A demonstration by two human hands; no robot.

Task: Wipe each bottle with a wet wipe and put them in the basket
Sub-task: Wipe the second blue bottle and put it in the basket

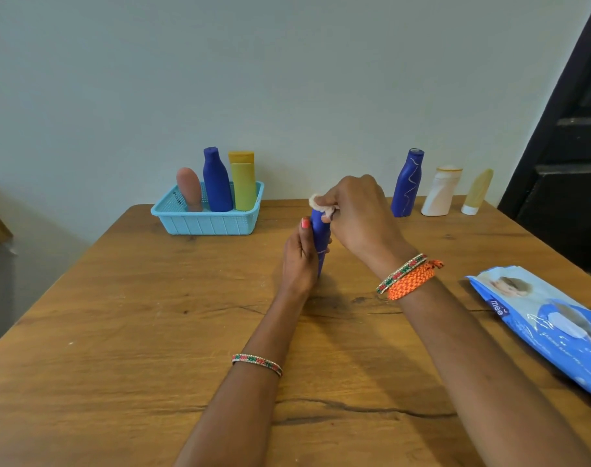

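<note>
- Left of the held bottle, the basket (207, 221) is already standing three bottles upright, so wiped ones are collecting there.
- Your left hand (300, 261) is wrapping its fingers around the blue bottle (321, 238), steadying it upright on the surface (152, 315).
- Your right hand (358, 210) is pinching the wet wipe (317, 202) against its top.
- Right of it, three unwiped bottles (440, 192) are waiting.

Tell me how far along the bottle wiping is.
Three bottles stand in the basket. The left hand holds a blue bottle while the right hand rubs its top with the wipe. Three bottles wait by the wall: blue, white, yellow.
</note>
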